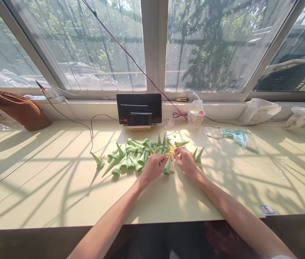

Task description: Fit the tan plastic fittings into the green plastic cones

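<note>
Left hand: I have the left hand [155, 166] over the near edge of the pile, fingers bunched in a narrow pose; can't tell from my end whether anything is pinched.
Right hand: I see the right hand [187, 161] just beside it, fingers curled in at the yellow pieces; grip hidden, can't tell if one is held.
Green cones: main pile of green cones [130, 163] sits mid-table, mostly left of and beyond the left hand; many lie on their sides, some point up.
Near cone: one green cone [166, 169] lies between the hands, wide end toward me, right by the left fingertips; contact unclear.
Outliers: a lone cone [97, 161] tilts at the pile's left end; two more pointed ones stand just past the right hand.
Yellow pieces: small yellow pieces [171, 151], scattered among the cones and between the hands; too small for me to make out their shape.
Table: pale yellow table [46, 201], barred with window shadows.
Behind pile: black tablet [138, 104] propped up, phone [140, 119] in front with a cable plugged in.
Left side: brown pouch [25, 109] near the sill.
Right side: plastic bag [196, 114], coiled cord [211, 132], teal item [242, 139] in clear wrap.
</note>
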`<state>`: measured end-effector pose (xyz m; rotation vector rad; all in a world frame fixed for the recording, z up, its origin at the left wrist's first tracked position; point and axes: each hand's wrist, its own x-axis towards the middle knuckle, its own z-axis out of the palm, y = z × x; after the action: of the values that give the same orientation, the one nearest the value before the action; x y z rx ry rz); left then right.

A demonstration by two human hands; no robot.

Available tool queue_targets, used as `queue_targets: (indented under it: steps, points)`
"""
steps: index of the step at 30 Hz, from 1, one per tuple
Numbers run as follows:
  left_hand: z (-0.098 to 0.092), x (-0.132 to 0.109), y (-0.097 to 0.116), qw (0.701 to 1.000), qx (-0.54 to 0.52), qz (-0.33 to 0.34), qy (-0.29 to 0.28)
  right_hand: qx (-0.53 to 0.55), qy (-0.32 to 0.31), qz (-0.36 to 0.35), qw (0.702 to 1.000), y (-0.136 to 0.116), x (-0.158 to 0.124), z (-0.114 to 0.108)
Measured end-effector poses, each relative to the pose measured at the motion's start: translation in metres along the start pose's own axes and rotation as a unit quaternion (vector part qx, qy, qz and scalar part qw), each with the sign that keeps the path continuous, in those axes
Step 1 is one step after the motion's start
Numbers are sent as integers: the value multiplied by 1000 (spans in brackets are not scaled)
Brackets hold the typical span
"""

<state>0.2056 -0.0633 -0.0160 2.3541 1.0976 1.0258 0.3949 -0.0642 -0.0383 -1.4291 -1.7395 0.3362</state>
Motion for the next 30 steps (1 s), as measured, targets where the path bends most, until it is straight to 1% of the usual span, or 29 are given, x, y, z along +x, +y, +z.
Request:
queue_targets:
  steps: [2, 3, 5, 11, 17, 23, 30]
  points:
    - [0, 0, 0, 1000, -4, 0, 5, 48, 27, -4, 998, -7, -1, -2]
    - [0, 0, 0, 1000, -7, 1, 9, 59, 47, -4, 997, -10, -1, -3]
    - [-1, 0, 0, 1000, -18, 5, 16, 83, 64, -1, 994, -16, -3, -4]
    - [-2, -1, 3, 999, -43, 7, 15, 169, 30, 15, 985, -28, -7, -6]
    - [-3, -1, 5, 998, -46, 12, 31, 180, -11, 23, 983, -29, -9, -4]
    - [-3, -1, 6, 999, -41, 20, 31, 190, -17, 18, 981, -27, -10, -3]
    - [-3, -1, 5, 998, -52, 18, 31, 228, -25, 22, 973, -28, -11, -4]
